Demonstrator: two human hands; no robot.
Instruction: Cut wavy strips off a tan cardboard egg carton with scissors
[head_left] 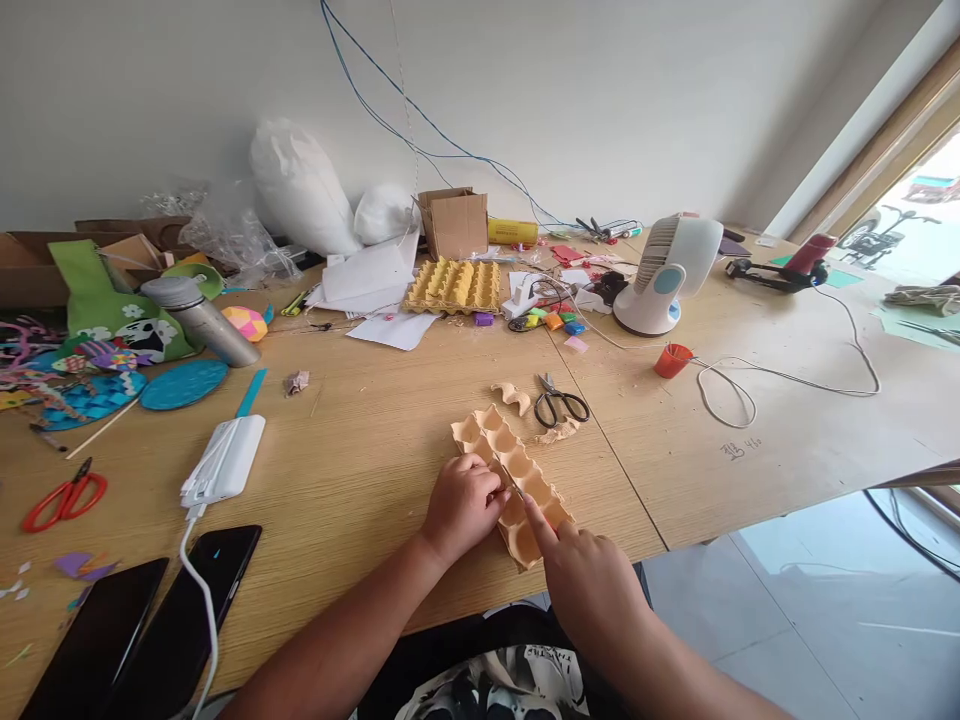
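Observation:
A peach-coloured egg carton (pixel 491 430) lies slantwise near the front edge of the table, its row of cups facing up. My left hand (pixel 466 500) is curled over its left side, gripping it. My right hand (pixel 592 575) is closed around a thin-bladed knife (pixel 517 488), with the index finger stretched along the top. The blade meets the ridge between the cups; most of its handle is hidden in my palm. Black-handled scissors (pixel 560 402) lie just beyond the carton. Torn carton scraps (pixel 511 397) rest beside them.
A yellow egg tray (pixel 454 287) stands farther back. A white fan (pixel 667 275) and an orange cup (pixel 673 360) are to the right. On the left are a power bank (pixel 225 458), phones (pixel 191 610), red scissors (pixel 66 497) and a grey bottle (pixel 201 320). Cables cross the right side.

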